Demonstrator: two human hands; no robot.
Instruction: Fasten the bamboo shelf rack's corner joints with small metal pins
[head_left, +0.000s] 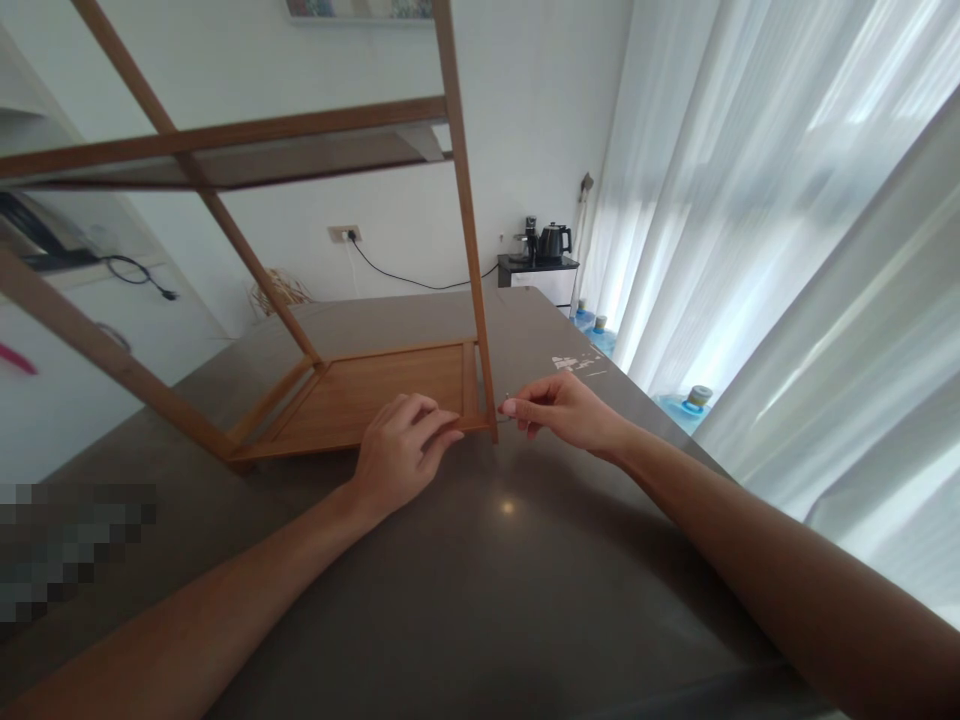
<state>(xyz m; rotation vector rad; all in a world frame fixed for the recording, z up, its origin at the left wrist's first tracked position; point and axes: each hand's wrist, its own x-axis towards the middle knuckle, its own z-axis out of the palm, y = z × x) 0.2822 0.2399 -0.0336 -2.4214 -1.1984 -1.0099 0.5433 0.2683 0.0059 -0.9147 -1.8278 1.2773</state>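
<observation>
A brown wooden shelf rack (474, 225) stands on the dark grey tabletop (450, 620), with its bottom board (375, 392) near the table surface. My left hand (401, 450) is closed on the front edge of that board, thumb in front and fingers over the top, close to the right front leg. Just right of that leg, my right hand (566, 408) pinches a small thin metal piece (505, 412) between thumb and fingertips. The piece is too small and too covered by the fingers to tell its kind.
White scraps (574, 362) lie on the table near its right edge. Behind, a small cabinet (544, 285) carries a black kettle (555, 241). Blue water bottles (686, 407) stand by the white curtains (675, 200). A power cord (420, 285) runs from the wall socket (343, 234).
</observation>
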